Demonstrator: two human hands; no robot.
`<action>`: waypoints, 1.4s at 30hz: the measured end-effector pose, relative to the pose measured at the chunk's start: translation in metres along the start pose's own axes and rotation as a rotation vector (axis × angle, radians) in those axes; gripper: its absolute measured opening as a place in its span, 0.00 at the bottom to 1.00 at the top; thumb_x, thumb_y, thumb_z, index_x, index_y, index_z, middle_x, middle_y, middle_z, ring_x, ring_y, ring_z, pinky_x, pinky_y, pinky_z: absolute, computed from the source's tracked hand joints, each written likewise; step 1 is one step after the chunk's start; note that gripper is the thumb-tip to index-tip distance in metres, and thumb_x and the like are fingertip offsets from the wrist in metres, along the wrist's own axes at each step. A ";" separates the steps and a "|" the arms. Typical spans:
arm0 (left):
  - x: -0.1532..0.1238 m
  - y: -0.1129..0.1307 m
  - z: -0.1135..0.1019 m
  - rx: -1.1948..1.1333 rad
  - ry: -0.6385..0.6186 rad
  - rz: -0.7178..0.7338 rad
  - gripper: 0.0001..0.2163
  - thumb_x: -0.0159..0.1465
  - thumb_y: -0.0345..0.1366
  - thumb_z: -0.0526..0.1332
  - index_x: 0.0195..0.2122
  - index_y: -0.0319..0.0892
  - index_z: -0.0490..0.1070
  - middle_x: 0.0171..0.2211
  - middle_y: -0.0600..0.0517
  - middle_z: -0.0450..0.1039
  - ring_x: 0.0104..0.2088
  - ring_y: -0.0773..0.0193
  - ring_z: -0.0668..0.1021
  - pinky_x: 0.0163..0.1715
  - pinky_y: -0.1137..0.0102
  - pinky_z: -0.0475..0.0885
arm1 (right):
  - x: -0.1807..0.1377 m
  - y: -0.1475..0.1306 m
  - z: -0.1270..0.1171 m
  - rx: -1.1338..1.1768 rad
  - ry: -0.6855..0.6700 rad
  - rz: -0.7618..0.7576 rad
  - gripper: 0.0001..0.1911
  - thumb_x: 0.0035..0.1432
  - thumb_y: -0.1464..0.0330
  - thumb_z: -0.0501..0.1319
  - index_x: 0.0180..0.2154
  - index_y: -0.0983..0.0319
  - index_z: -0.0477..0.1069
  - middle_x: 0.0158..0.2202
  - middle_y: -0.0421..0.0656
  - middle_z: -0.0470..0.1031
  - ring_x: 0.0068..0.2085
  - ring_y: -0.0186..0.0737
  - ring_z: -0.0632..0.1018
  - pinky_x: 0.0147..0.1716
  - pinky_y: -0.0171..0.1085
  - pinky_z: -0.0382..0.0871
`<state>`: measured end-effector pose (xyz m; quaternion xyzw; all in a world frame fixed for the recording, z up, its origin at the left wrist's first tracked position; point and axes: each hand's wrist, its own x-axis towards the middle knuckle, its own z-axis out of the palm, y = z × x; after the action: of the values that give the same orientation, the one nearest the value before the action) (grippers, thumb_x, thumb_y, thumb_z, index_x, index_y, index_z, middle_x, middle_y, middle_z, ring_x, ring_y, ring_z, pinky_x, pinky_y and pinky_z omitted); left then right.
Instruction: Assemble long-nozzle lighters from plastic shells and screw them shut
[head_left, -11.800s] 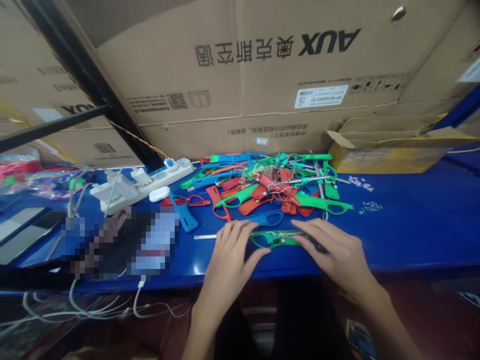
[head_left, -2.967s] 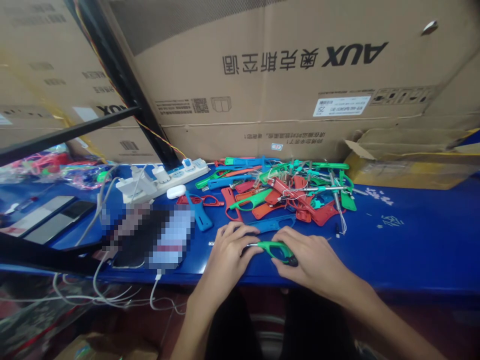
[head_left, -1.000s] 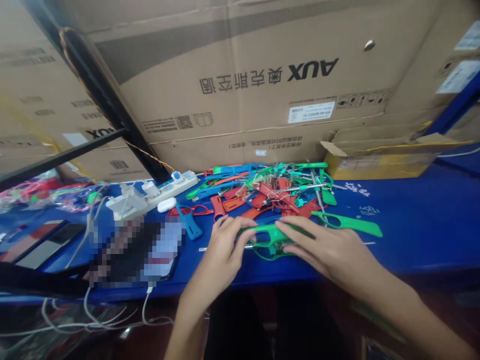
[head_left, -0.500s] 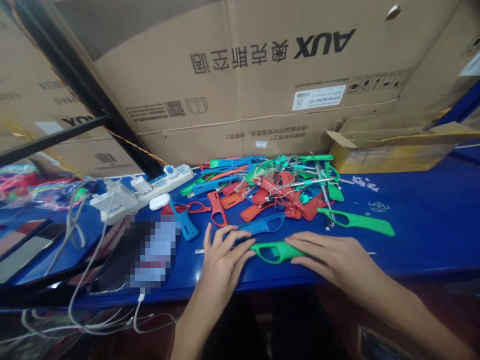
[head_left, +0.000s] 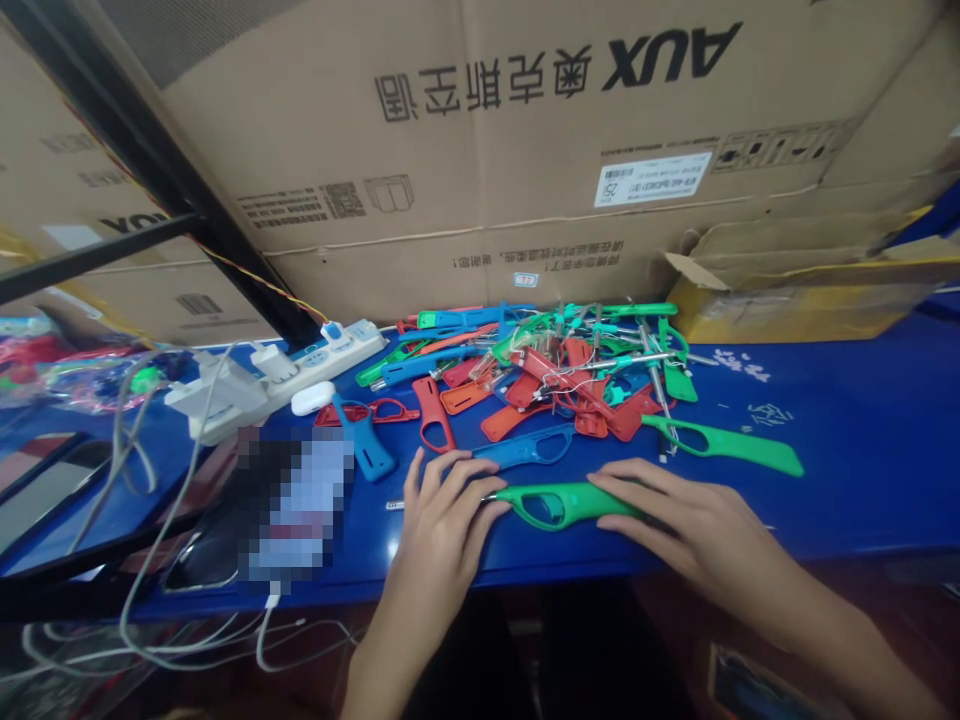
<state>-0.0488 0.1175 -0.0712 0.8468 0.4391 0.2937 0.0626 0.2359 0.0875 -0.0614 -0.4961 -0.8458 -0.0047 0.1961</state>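
A green long-neck lighter lies level between my two hands, just above the table's near side. My left hand pinches its thin dark neck, with fingers closed around that end. On the other end, my right hand grips the wide handle between thumb and fingers. A teal trigger shows inside the finger loop. Right behind is a blue lighter shell half, close to my left fingertips. Farther right, a green shell half rests on the table. The neck's tip is hidden by my left fingers.
Behind my hands spreads a pile of red, blue and green lighter shells with metal tubes and wires. A white power strip, earbud case and phone sit left. A yellow-taped carton stands back right; large cardboard walls the back.
My right hand has slid a little right along the handle, so more of the green body shows. A bit of dark neck now appears beside my left fingers. The camera view has shifted slightly.
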 end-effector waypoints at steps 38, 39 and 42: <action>-0.002 0.018 0.000 0.161 0.093 0.096 0.08 0.72 0.33 0.59 0.48 0.45 0.77 0.51 0.49 0.80 0.57 0.50 0.74 0.68 0.36 0.42 | -0.017 -0.013 -0.002 -0.066 0.134 -0.018 0.17 0.72 0.68 0.51 0.54 0.61 0.74 0.49 0.47 0.82 0.45 0.43 0.85 0.37 0.36 0.80; -0.002 0.020 -0.001 0.160 0.084 0.118 0.09 0.72 0.35 0.60 0.51 0.45 0.76 0.50 0.49 0.80 0.56 0.50 0.75 0.68 0.36 0.43 | -0.019 -0.013 -0.003 -0.067 0.134 -0.017 0.17 0.73 0.68 0.51 0.54 0.61 0.74 0.49 0.47 0.83 0.46 0.44 0.85 0.39 0.37 0.81; -0.001 0.023 -0.003 0.163 0.071 0.190 0.14 0.71 0.38 0.62 0.56 0.44 0.74 0.45 0.49 0.81 0.49 0.53 0.77 0.68 0.38 0.48 | -0.026 -0.009 -0.006 -0.070 0.102 -0.023 0.16 0.73 0.65 0.51 0.55 0.59 0.74 0.48 0.45 0.83 0.46 0.43 0.85 0.40 0.37 0.81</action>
<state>-0.0350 0.1028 -0.0606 0.8759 0.3812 0.2915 -0.0504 0.2415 0.0596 -0.0635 -0.4922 -0.8396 -0.0617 0.2214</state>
